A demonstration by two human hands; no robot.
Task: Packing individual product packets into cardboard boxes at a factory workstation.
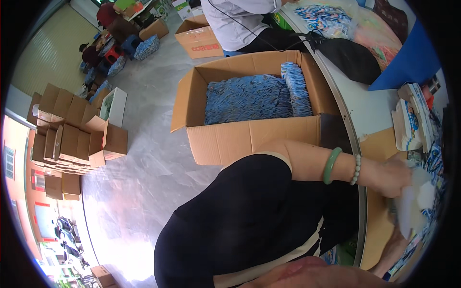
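Observation:
My left hand [391,178], with a green bangle and a string of pale beads on its arm, is over the table at the right. Its fingers are curled on a white, partly see-through sheet [412,211], smeared by motion. Below it is my right hand [394,244]; its fingers are hidden behind the sheet. Many small blue-and-white packets [434,161] lie loose beside both hands. A stack of flat white-and-blue packets [408,120] stands just beyond my left hand. Brown cardboard [377,211] covers the tabletop under my arms.
A large open carton [254,137] holds rows of blue packets [247,98]. Behind it sits a person in a light shirt [245,21]. A blue panel [408,60] and a black bag [349,60] are on the table. Stacked cartons [67,139] stand at left.

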